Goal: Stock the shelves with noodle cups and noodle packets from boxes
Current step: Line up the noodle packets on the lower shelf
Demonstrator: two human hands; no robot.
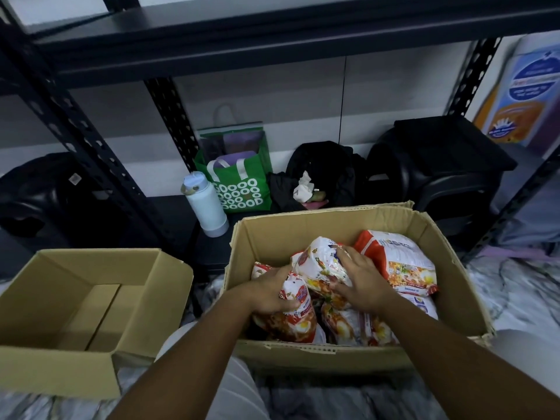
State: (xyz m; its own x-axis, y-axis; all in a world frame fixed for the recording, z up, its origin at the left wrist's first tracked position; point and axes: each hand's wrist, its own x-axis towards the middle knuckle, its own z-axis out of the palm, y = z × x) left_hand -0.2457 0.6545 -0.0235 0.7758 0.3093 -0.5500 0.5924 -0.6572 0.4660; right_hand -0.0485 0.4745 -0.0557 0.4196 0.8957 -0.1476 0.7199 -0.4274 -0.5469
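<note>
An open cardboard box [327, 231] sits on the floor in front of me, holding several white, red and orange noodle packets. My left hand [272, 294] grips one noodle packet [298, 304] at the box's left side. My right hand [360, 280] lies over another noodle packet [318, 265] in the middle, fingers curled around it. A further packet [403, 262] leans against the right wall of the box. The black metal shelf board [272, 28] runs overhead with nothing visible on it.
A second cardboard box [91, 313] stands open at the left, with no goods inside. Behind the boxes stand a white bottle [206, 204], a green tote bag [239, 183], black bags [321, 174] and a black case [439, 165]. Black shelf uprights [91, 153] flank the space.
</note>
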